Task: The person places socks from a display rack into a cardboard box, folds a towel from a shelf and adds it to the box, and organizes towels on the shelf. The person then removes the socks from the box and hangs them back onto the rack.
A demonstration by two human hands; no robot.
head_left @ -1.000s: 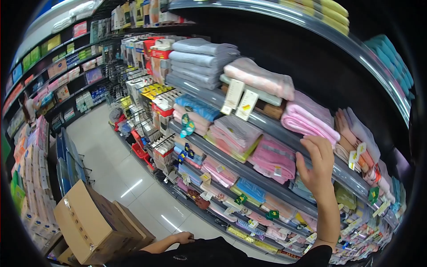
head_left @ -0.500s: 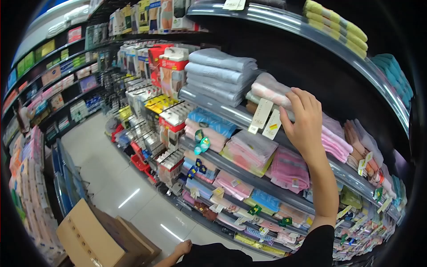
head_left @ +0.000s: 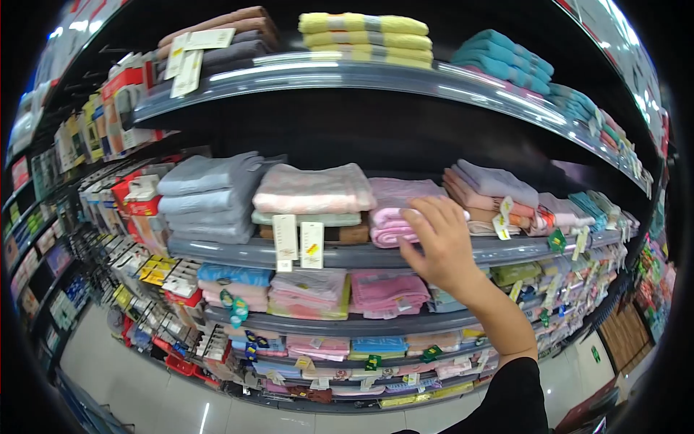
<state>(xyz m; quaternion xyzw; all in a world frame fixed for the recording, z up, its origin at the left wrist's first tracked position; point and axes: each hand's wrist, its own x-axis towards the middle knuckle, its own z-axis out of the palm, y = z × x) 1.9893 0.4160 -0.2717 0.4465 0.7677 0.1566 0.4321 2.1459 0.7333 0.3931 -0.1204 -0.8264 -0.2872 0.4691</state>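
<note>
Pink towels [head_left: 391, 226] lie folded at the front edge of the shelf [head_left: 361, 256], near mid-length. Right hand [head_left: 442, 247] is in front of their right part, fingers curved and thumb standing apart from them; contact cannot be determined. Left of the pink towels, a pale checked towel [head_left: 314, 189] tops a pile, with two tags [head_left: 311, 244] hanging over the front edge. Blue towels [head_left: 202, 210] are stacked at the left end. Right of the hand, a lilac towel [head_left: 499, 181] tops another pile.
</note>
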